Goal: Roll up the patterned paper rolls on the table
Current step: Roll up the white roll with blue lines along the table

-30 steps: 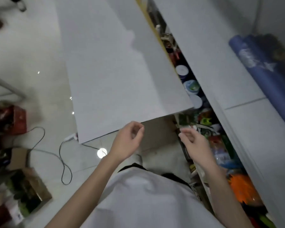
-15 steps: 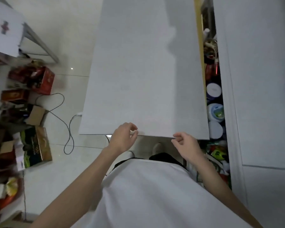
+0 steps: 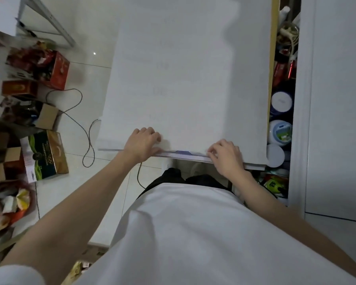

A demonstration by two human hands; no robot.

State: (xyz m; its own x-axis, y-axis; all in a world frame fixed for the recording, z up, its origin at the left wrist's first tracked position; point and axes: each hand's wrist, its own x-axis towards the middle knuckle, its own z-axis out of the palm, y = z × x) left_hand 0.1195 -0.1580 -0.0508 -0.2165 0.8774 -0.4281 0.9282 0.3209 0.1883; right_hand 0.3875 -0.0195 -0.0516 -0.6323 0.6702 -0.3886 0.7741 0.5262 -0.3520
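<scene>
A long sheet of paper (image 3: 185,79) lies flat on the table, white back side up, running away from me. Its near edge is folded over into a narrow first turn, and a strip of blue pattern (image 3: 182,152) shows underneath at the middle. My left hand (image 3: 142,144) presses on the near edge left of centre, fingers curled over the fold and thumb under it. My right hand (image 3: 224,154) grips the same edge right of centre, fingertips pinching the fold.
A yellow table edge (image 3: 272,58) borders the sheet on the right. Beyond it a gap holds jars, tubs and clutter (image 3: 281,120), then a white cabinet (image 3: 337,99). Boxes (image 3: 45,155) and a black cable (image 3: 74,108) lie on the floor at left.
Both hands moved from pinching the free edge to pressing down on it. The near edge has been turned over, exposing blue pattern. The view swung left and down.
</scene>
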